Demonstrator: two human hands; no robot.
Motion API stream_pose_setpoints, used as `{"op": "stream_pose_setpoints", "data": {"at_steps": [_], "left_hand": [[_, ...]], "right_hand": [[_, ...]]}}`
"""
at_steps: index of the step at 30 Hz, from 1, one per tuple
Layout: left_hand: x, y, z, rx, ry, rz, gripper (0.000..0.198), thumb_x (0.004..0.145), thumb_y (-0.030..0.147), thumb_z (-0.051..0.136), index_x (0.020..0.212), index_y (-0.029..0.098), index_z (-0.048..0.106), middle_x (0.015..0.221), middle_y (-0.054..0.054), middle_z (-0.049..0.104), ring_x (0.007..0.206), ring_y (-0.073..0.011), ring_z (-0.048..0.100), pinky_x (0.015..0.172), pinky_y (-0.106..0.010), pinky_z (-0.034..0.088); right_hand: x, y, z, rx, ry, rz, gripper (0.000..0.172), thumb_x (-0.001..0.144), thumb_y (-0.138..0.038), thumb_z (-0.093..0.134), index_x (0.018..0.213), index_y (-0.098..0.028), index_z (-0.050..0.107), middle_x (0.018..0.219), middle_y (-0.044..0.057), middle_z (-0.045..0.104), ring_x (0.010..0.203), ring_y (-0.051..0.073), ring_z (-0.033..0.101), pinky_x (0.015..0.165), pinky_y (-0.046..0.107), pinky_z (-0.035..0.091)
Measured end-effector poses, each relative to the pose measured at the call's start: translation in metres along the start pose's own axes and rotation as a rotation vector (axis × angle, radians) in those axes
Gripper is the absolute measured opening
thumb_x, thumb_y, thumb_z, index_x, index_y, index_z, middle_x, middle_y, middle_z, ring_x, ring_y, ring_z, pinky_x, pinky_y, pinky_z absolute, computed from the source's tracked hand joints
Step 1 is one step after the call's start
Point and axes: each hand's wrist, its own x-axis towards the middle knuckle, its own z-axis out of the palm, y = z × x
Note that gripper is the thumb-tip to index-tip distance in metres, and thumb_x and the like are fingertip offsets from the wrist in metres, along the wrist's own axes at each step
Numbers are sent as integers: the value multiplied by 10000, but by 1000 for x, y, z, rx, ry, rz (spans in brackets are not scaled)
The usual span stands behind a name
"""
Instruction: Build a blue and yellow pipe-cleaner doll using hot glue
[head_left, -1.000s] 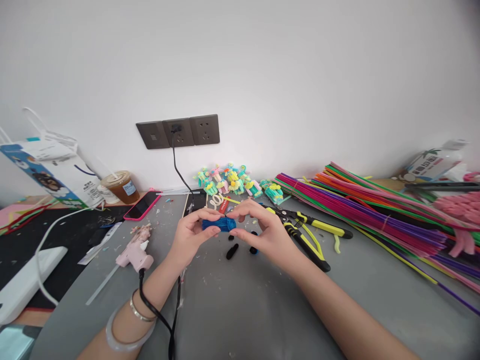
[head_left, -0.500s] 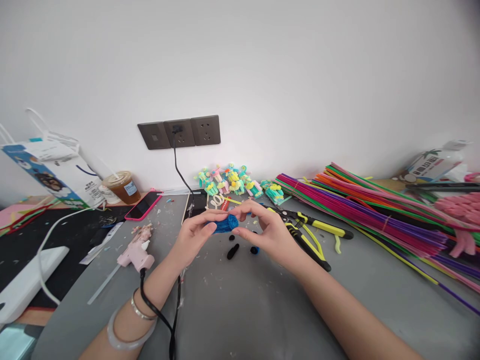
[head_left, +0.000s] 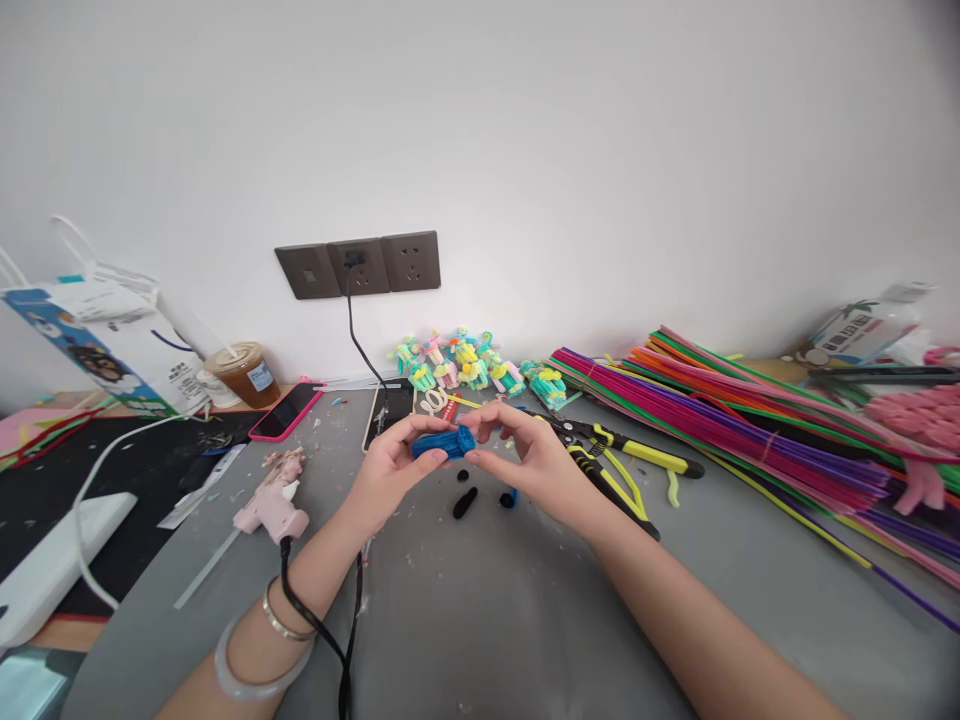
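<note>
A blue pipe-cleaner coil [head_left: 441,443], wound into a short roll, is held above the grey table [head_left: 480,620] between both hands. My left hand [head_left: 390,470] pinches its left end with thumb and fingers. My right hand [head_left: 525,462] pinches its right end, fingers curled. Under the hands lie small black fuzzy pieces [head_left: 464,501] and a small blue piece [head_left: 509,497].
Yellow-handled pliers [head_left: 611,470] lie right of the hands, beside bundles of coloured pipe cleaners [head_left: 750,430]. A pink glue gun [head_left: 270,503] with a black cord, a pink-cased phone [head_left: 285,410], an iced drink cup [head_left: 244,374] and small finished figures [head_left: 465,362] sit behind and left.
The hands have turned the blue coil a little between the fingertips; it sits slightly higher and more level. Nothing else on the table has moved.
</note>
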Motion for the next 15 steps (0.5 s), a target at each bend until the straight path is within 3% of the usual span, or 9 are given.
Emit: {"op": "stream_pose_setpoints", "data": {"at_steps": [8, 12, 15], "left_hand": [[4, 0, -3, 74, 120, 47, 247, 783, 302, 796, 987, 185, 719, 1062, -88, 725, 1035, -230, 655, 870, -327, 548], [4, 1, -3, 106, 117, 86, 235, 775, 289, 799, 967, 184, 715, 1049, -87, 738, 1021, -228, 671, 888, -347, 550], [4, 3, -2, 160, 112, 135, 236, 745, 273, 816, 932, 173, 712, 1022, -92, 751, 1008, -235, 685, 897, -363, 554]], "right_hand": [[2, -3, -17, 21, -129, 105, 444, 815, -417, 735, 1209, -239, 636, 1287, 85, 658, 1138, 263, 596, 993, 438, 440], [4, -3, -17, 17, 30, 118, 285, 888, -456, 632, 1006, -201, 685, 1085, 91, 722, 977, 237, 646, 830, 367, 493], [5, -2, -13, -44, 74, 102, 255, 880, -436, 638, 933, -195, 701, 964, 76, 726, 863, 216, 637, 751, 340, 479]]}}
